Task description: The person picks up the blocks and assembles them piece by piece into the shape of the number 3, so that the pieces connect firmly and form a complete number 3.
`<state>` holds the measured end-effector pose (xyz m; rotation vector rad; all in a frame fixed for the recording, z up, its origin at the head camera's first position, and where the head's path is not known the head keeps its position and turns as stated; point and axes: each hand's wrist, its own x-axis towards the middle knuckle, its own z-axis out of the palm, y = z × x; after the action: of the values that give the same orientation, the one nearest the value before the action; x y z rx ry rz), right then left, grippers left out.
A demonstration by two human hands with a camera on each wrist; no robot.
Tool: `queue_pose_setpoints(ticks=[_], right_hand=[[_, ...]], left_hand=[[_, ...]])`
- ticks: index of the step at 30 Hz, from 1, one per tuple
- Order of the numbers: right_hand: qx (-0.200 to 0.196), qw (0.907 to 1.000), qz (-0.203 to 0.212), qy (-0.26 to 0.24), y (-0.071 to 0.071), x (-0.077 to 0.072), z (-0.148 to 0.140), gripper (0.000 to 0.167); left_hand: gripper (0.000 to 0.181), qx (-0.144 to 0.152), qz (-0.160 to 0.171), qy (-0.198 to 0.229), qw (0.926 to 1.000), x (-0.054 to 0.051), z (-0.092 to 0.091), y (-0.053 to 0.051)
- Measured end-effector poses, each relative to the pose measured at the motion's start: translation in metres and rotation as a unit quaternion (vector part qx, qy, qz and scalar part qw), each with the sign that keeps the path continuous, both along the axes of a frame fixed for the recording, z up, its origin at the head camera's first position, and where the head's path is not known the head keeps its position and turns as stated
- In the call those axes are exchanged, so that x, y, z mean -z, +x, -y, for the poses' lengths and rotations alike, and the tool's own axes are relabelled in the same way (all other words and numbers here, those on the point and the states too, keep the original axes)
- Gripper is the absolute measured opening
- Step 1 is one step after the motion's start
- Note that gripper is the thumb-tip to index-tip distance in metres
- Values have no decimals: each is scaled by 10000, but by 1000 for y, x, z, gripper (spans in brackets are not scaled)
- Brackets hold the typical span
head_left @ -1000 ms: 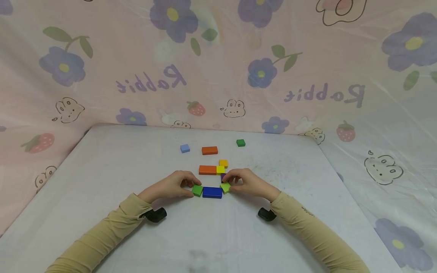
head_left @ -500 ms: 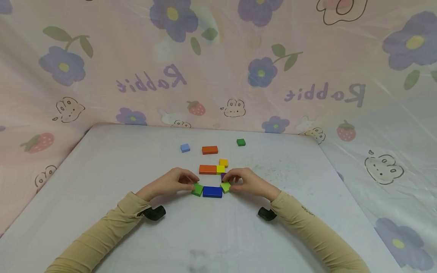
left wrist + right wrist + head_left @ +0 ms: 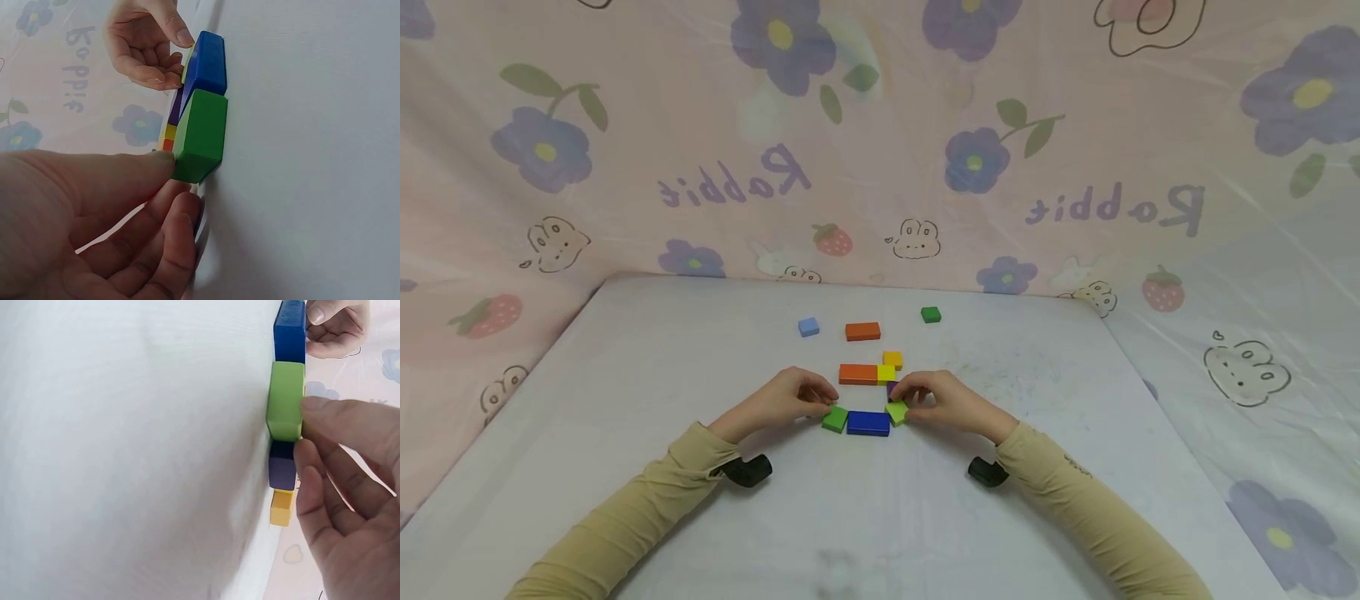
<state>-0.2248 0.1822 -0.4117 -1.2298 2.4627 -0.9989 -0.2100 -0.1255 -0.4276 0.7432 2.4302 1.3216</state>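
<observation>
In the head view my left hand [image 3: 781,402] is at the left end of a row of blocks. Its thumb touches the edge of a green block [image 3: 203,131]; the other fingers are loosely bent beside it. My right hand [image 3: 947,404] holds a lime-green block [image 3: 286,400] between thumb and index finger, at its corner. A dark blue block [image 3: 868,423] lies between these two, both of which are angled to it. A purple block [image 3: 282,465], partly hidden by the right fingers in the head view, stands behind the lime-green one.
Beyond the hands lie an orange block [image 3: 857,374], a yellow block [image 3: 886,374] touching it, and an amber block [image 3: 892,360]. Farther back are a red-orange block [image 3: 862,332], a light blue block [image 3: 808,327] and a dark green block [image 3: 931,314]. A patterned curtain [image 3: 880,167] borders the white table.
My left thumb has shifted from the green block's near left side to its upper edge, and the index finger has lifted slightly. The right hand and the blocks look nearly unchanged.
</observation>
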Motion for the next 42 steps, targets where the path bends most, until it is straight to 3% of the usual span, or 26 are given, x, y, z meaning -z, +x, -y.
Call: queue_pose_setpoints(ticks=[8, 15, 27, 42], right_hand=[[-8, 10000, -21, -14, 0, 0, 0, 28], [-15, 10000, -46, 28, 1, -1, 1, 28], [-52, 10000, -55, -34, 1, -8, 0, 29], [414, 9965, -631, -365, -20, -44, -16, 25]], left_hand=[[19, 6, 8, 56, 10000, 1, -1, 0], [18, 74, -208, 155, 9996, 3, -1, 0], [20, -66, 36, 109, 9999, -2, -2, 4], [18, -103, 81, 100, 9999, -1, -2, 3]])
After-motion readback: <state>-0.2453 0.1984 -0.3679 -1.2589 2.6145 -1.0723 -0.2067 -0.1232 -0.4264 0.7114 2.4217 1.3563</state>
